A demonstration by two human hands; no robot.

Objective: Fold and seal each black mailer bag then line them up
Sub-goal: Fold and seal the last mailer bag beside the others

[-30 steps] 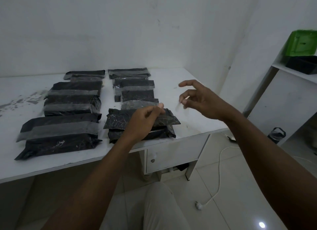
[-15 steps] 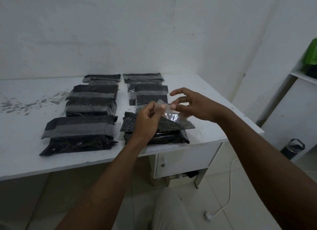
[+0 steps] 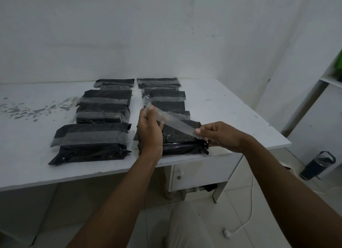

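Observation:
Several black mailer bags lie in two columns on the white table. The nearest bag of the right column sits at the table's front edge, folded, partly behind my hands. A clear strip stretches slantwise above it. My left hand pinches the strip's upper left end, and my right hand pinches its lower right end. In the left column, the nearest bag shows a wide grey band across its fold.
Under the table's right part is a white drawer with a round knob. A dark bottle stands on the tiled floor at right beside a white shelf unit. A white cable with a plug lies on the floor.
My hands have drawn apart and the clear strip now spans between them over the nearest right bag. A second ago my right hand hovered free beside the bag.

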